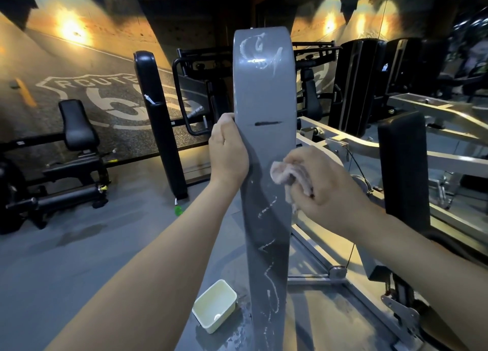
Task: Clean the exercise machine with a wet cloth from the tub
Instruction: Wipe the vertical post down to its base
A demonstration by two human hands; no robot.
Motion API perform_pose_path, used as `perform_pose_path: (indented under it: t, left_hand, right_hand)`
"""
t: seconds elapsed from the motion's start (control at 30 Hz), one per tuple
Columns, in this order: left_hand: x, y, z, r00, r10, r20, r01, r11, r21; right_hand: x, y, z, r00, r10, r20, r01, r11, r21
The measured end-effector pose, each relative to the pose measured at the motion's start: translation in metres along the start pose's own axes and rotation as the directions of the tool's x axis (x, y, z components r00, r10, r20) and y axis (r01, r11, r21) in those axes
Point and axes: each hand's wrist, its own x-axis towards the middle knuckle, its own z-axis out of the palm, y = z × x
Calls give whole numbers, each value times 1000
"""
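Against the grey column (264, 86) of the exercise machine, at mid-height, the right grip (324, 189) is clenched round a pink cloth (285, 175) and presses it to the face. The left grip (228, 149) clasps the column's left edge. White streaks (272, 292) run above and below the cloth, so long, overlapping, firm strokes should serve best. The tub (223, 319) sits left of the column's base. A black pad (402, 165) crowds the column's right, so the left looks freer.
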Motion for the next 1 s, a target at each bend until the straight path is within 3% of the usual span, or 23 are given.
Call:
perform_pose_path:
  t: [0.17,0.23,0.37,0.5,0.63,0.73,0.87,0.93,1.0]
  left_hand:
    - [1,-2,1,1000,-3,-2,3,1000,15]
    - [2,-2,1,1000,-2,-9,2,1000,20]
    - [1,-1,1,1000,-10,-13,11,1000,29]
    - [1,-2,1,1000,-3,-4,3,1000,-16]
    - [0,1,0,1000,9,-2,-9,1000,10]
    - [-1,3,0,1000,2,-11,-2,1000,23]
    - [-3,4,0,1000,-22,-12,22,1000,11]
    - [-3,3,0,999,-40,-2,40,999,2]
    - [-1,1,-1,999,-45,7,46,999,-7]
  right_hand:
    - [18,-4,-2,953,180,-245,-190,981,-21]
    - [20,-2,0,940,187,-284,-214,975,-65]
    - [8,6,16,966,18,-260,-53,990,-130]
    - [-3,14,29,983,-106,-148,63,960,-275]
    - [17,15,15,997,-9,-79,-7,980,-201]
    - [51,16,1,960,106,-259,-128,990,-67]
    - [68,15,-1,931,12,-364,-65,989,-134]
    - [43,6,15,938,220,-268,-211,976,61]
    - [8,1,28,960,251,-123,-240,966,99]
